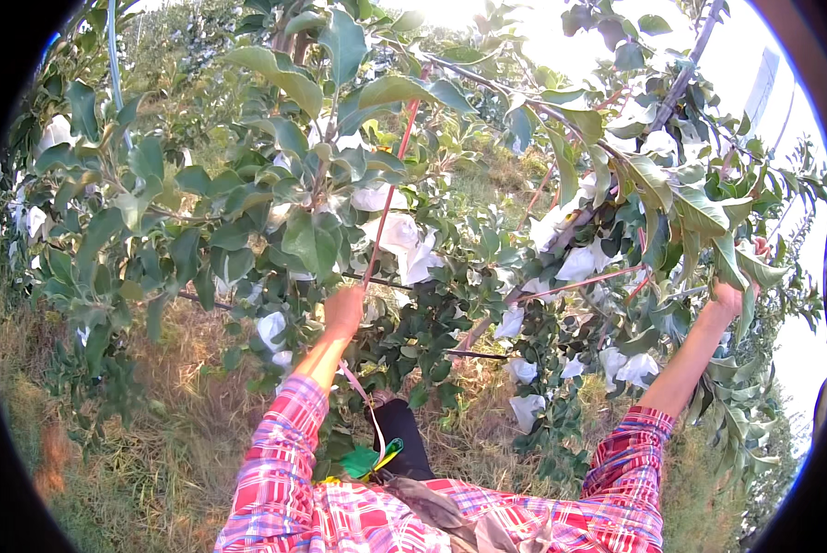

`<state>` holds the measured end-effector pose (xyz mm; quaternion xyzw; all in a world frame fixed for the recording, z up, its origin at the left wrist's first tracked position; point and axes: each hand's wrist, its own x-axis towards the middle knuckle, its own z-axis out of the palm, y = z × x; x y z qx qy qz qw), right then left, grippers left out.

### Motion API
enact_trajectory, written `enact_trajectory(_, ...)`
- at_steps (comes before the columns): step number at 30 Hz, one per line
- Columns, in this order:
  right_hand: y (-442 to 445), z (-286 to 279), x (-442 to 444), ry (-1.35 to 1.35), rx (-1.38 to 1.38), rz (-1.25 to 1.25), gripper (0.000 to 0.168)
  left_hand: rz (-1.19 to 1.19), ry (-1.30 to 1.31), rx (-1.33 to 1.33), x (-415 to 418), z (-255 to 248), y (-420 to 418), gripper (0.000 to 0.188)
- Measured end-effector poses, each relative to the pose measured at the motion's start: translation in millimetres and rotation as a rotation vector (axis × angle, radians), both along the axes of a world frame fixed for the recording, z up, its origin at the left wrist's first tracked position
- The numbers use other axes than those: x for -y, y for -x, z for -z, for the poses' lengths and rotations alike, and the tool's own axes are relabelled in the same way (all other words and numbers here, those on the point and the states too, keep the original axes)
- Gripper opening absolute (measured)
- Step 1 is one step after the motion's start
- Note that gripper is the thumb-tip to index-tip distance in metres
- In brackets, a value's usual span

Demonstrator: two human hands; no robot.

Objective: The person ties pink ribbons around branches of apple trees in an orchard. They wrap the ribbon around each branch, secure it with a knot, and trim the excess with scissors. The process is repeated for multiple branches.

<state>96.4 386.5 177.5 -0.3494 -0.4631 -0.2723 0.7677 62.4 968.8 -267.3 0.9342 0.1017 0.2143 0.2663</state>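
Note:
My left hand (pixel 344 310) is closed around a thin red ribbon (pixel 394 183). Above the fist the ribbon runs taut up to a leafy branch (pixel 486 81); below it, a paler pink length (pixel 355 381) hangs slack to my waist. My right hand (pixel 737 287) is raised at the far right, its fingers curled among the leaves (pixel 703 207) of a bent branch. Foliage hides part of that hand and its exact hold. White bags (pixel 396 235) hang among the leaves between my hands.
A green and yellow bundle (pixel 368 460) sits at my waist. Other red ribbons (pixel 579 283) stretch through the tree on the right. Dark horizontal lines (pixel 479 354) cross behind the foliage. Dry grass (pixel 178 442) covers the ground. A bluish pole or cord (pixel 115 69) rises at upper left.

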Motion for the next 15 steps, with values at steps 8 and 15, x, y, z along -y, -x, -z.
enact_trajectory(8, 57.4, 39.7, -195.9, 0.776, 0.187, -0.321, 0.054, 0.017, -0.016, 0.007, 7.5, 8.9, -2.0, 0.016)
enact_trajectory(15, 61.9, 159.1, -292.5, 1.551, 0.087, 0.107, 0.019, -0.050, 0.081, 0.073, -13.6, 9.2, 3.4, 0.020)
